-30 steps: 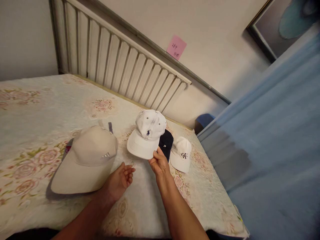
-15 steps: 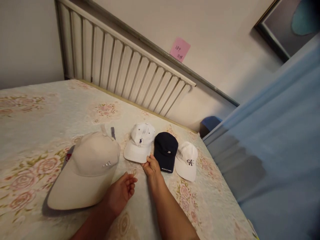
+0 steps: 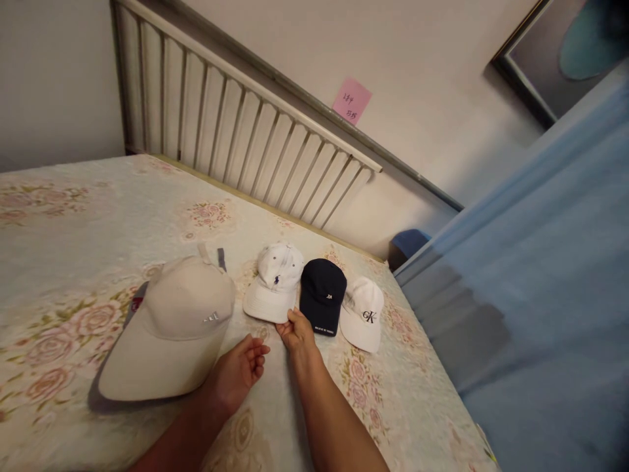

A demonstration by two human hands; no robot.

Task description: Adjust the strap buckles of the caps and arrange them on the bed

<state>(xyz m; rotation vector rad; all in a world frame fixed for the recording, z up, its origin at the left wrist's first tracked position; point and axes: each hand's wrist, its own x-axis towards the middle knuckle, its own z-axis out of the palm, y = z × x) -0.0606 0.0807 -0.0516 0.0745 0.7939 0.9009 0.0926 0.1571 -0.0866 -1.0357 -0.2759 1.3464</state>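
On the floral bedsheet, my right hand [image 3: 297, 333] pinches the front edge of the brim of a white baseball cap [image 3: 279, 265] with a small dark horse-rider logo. To the left, my left hand [image 3: 240, 368] rests with loosely curled fingers and nothing visible in them. Its wrist lies beside the brim of a large beige cap [image 3: 181, 308], which has a small metallic logo. A black cap [image 3: 323, 288] with white lettering sits right of the pinched cap. Beyond it is another white cap [image 3: 364, 314] with dark letters. Part of a grey and red item [image 3: 136, 303] shows behind the beige cap.
A floral sheet [image 3: 98, 249] covers the bed. A pale slatted headboard [image 3: 236, 124] runs along the wall, where a pink note [image 3: 352, 100] hangs. On the right are a blue curtain [image 3: 531, 275], a framed picture [image 3: 555, 59] and a blue object [image 3: 409, 242] in the corner.
The view has shifted slightly. My right hand keeps its pinch on the white cap's brim, and my left hand stays curled in nearly the same place. The caps keep their order.
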